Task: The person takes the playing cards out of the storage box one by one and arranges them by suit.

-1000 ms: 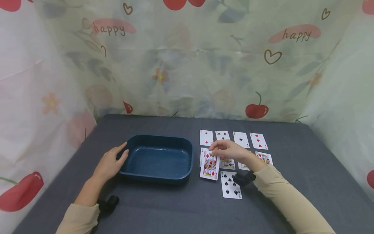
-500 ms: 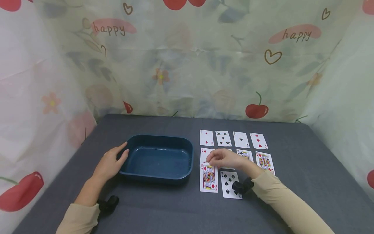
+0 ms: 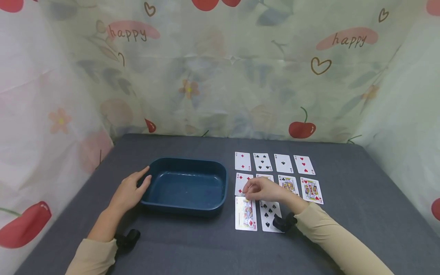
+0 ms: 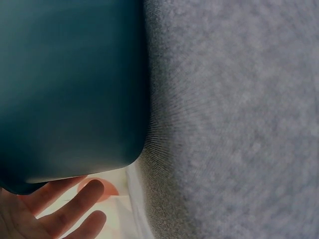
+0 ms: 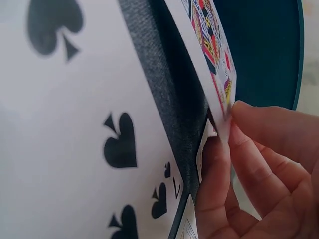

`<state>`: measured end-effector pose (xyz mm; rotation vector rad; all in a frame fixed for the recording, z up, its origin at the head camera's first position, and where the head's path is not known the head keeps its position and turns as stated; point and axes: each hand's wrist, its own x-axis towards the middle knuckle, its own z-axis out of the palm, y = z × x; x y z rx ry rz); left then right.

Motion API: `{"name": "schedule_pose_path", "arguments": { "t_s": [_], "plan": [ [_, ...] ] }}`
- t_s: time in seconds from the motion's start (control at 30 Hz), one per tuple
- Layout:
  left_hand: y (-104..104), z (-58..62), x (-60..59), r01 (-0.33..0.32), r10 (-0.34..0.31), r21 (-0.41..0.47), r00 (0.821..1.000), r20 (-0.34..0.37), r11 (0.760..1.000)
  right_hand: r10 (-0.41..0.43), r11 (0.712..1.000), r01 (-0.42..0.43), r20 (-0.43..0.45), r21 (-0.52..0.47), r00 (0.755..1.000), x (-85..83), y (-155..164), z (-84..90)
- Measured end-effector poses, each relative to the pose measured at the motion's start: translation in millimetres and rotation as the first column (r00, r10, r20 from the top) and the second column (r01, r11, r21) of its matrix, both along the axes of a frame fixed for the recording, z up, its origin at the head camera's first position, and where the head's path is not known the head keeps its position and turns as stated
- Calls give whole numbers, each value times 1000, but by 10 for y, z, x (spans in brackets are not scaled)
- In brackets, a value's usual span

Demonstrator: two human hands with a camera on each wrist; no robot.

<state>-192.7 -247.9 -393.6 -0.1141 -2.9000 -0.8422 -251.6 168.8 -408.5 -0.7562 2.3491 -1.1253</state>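
Note:
My right hand (image 3: 262,190) pinches the top edge of a king of diamonds playing card (image 3: 246,217) between thumb and fingers. In the right wrist view the king (image 5: 212,50) is tilted up, with fingertips (image 5: 244,112) at its edge. Just right of it a seven of spades (image 3: 269,214) lies face up, also large in the right wrist view as the spade card (image 5: 75,139). My left hand (image 3: 128,191) rests against the left side of a dark blue tray (image 3: 183,209), thumb and index finger at the rim. Its other fingers (image 4: 75,209) extend straight beside the wall.
Behind the king is a back row with a two of diamonds (image 3: 243,161), a spade card (image 3: 262,162), a club card (image 3: 283,164) and a three of hearts (image 3: 304,165). The middle row has a four of diamonds (image 3: 240,183) and face cards (image 3: 311,190), one partly hidden by my hand.
My right hand has drawn the king of diamonds toward me, from over the four of diamonds to the front row left of the seven. The left hand and tray have stayed put.

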Motion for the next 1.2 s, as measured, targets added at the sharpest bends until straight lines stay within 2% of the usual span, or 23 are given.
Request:
{"name": "schedule_pose_path", "arguments": {
  "t_s": [0.33,0.47,0.6,0.73,0.87,1.07,1.2],
  "plan": [
    [-3,1,-21,8,-8,-8,1000,3,1000,-26,999,28,-105,20,994,-24,68,84],
    [-12,18,-24,13,-13,-22,1000,17,1000,-59,998,60,-143,2,988,-68,153,184],
    [-19,65,-33,38,-35,-47,998,56,998,-125,992,128,-189,4,974,-90,254,337],
    [-12,163,-55,78,-70,-82,992,104,994,-190,979,204,-279,22,941,-108,352,481],
    [49,296,-101,108,-93,-121,988,125,987,-242,959,279,-377,44,894,-119,423,610],
    [245,506,-219,149,-135,-161,986,97,976,-279,934,351,-480,65,832,-152,441,716],
    [430,660,-300,171,-166,-191,985,43,966,-281,922,377,-525,84,803,-174,417,749]
  ]
}}
